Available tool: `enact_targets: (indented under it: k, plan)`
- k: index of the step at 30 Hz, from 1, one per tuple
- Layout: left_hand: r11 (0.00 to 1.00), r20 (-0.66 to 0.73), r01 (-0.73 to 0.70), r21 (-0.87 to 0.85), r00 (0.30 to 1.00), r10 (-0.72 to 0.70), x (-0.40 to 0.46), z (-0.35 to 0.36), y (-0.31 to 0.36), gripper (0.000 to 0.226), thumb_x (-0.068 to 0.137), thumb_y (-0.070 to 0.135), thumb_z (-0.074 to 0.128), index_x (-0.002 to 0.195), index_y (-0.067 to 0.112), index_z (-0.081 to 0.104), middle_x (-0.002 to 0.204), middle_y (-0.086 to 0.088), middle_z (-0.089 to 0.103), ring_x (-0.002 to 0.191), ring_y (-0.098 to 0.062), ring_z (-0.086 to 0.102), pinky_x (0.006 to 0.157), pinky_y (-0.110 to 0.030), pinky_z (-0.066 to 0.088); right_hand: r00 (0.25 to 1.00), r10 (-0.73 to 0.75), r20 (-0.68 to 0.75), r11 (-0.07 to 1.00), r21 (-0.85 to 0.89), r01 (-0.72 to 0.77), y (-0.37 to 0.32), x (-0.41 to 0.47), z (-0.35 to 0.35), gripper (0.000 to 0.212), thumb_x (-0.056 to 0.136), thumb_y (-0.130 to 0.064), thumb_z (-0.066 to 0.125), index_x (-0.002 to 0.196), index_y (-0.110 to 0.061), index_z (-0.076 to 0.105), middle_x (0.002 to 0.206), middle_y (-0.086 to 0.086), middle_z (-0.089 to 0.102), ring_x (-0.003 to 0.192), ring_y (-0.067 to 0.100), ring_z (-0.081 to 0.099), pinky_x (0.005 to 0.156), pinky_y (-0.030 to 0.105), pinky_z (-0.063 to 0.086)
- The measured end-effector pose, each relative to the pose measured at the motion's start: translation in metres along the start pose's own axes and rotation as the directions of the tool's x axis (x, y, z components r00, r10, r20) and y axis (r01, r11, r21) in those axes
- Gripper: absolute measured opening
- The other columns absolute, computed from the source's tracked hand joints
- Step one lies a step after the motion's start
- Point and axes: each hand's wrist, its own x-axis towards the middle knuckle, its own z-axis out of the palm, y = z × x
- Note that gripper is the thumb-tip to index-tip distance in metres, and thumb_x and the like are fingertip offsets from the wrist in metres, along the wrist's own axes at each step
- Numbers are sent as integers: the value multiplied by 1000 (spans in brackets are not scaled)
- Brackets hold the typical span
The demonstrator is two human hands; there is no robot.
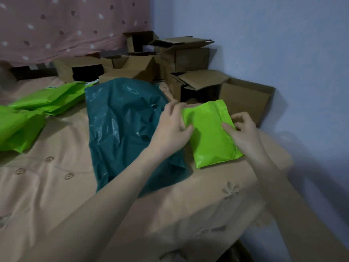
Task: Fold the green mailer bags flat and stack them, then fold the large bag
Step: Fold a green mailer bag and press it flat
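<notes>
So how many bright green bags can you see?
3. One mailer is held between the left hand and right hand; one lies far left; one sits at the left edge. More may hide underneath.

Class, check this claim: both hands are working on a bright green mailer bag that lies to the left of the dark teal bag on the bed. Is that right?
Not quite. The head view shows the bright green mailer bag to the right of the dark teal bag, not the left. The left hand and right hand are both on it, on the bed.
</notes>
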Motion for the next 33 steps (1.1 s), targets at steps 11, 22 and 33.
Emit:
enact_targets:
  k: [11, 22, 33]
  plan:
    - [865, 333, -54, 499, 933, -133, 19, 73, -14, 61, 96, 51, 27, 147, 19, 20, 156, -5, 17, 142, -25, 18, 114, -42, 17, 999, 5, 31, 954, -299, 5, 36, 40, 15, 29, 87, -23, 64, 111, -7, 64, 108, 11, 67, 104, 26, 59, 74, 18, 35]
    - [851, 371, -13, 524, 904, -214, 33, 82, -28, 56, 100, 43, 14, 150, 21, 3, 158, -9, 1, 146, -24, 5, 118, -44, 7, 894, -229, 386, 698, -575, 427, 51, 38, 38, 52, 97, -39, 41, 143, -14, 39, 152, 3, 34, 141, 17, 28, 116, 37, 23]
    - [849, 273, -40, 526, 954, -124, 22, 66, -21, 57, 100, 41, 16, 150, 15, 8, 158, -10, 1, 146, -22, 0, 117, -40, 1, 900, -191, 393, 668, -620, 412, 26, 25, 29, 54, 99, -43, 29, 148, -21, 24, 158, -5, 15, 146, 12, 12, 117, 42, 11]
